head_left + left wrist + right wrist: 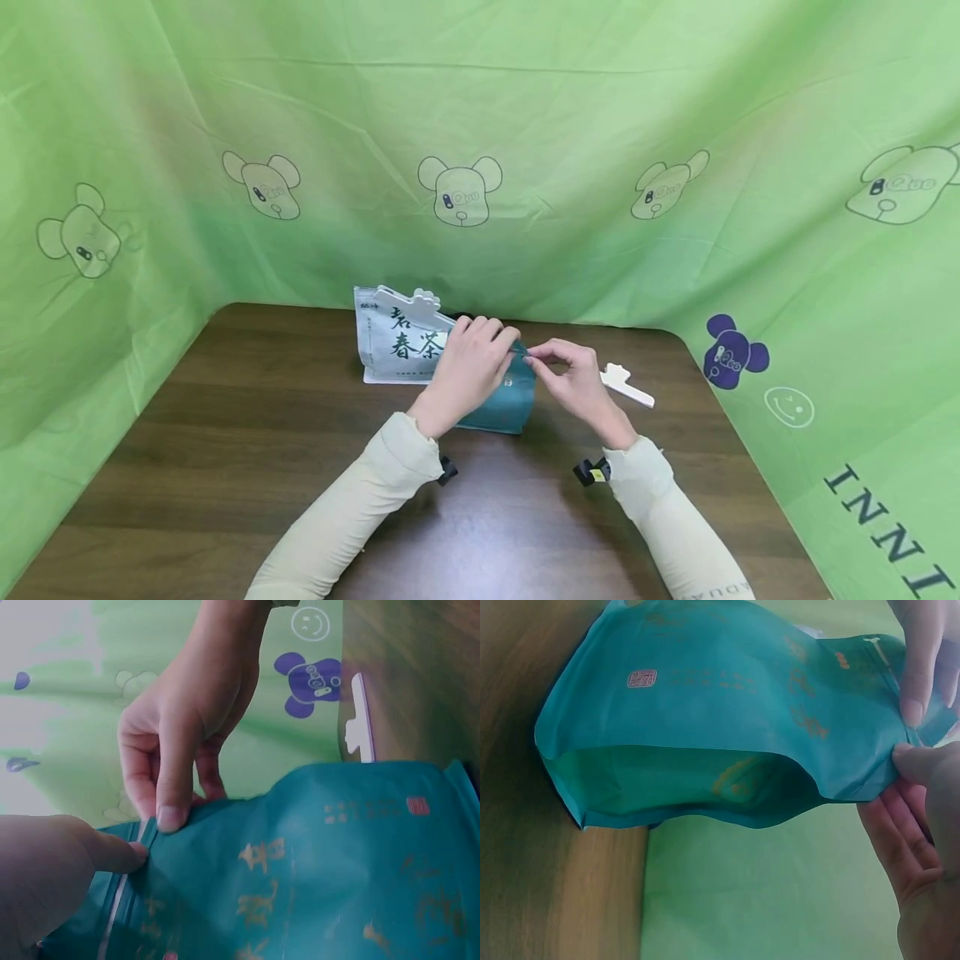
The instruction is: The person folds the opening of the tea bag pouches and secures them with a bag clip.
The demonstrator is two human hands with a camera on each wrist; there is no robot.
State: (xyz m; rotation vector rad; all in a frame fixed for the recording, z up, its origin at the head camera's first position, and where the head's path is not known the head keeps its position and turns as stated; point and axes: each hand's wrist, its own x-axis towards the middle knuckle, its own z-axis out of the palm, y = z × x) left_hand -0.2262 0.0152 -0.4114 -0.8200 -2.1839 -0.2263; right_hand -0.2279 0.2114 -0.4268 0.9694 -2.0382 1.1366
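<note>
The teal pouch (498,408) is standing upright on the table (225,433) and is serving as the reference for all positions below. Its body is rising from the base to the top, while its closure strip (116,900) is running crosswise just below the top edge. This crosswise line is forming the governing relation: both hands are working along it, close beside each other.

Left hand (474,367): reaching over the upper part of the pouch from its near left side. Its digits are bending over the top and pinching the strip zone.

Right hand (576,382): positioned at the right end of the pouch top and lying nearer to that corner than the left. Its thumb and fingers are grasping the edge at the strip; the pouch body is extending leftward and downward from these fingertips. The side gusset (667,780) is facing the right wrist camera.

The white pouch (378,342) is standing to the left of the teal pouch and slightly behind it, carrying an attached clip (408,304). A loose white clip (628,386) is lying to the right of the teal pouch, beyond the right hand.
</note>
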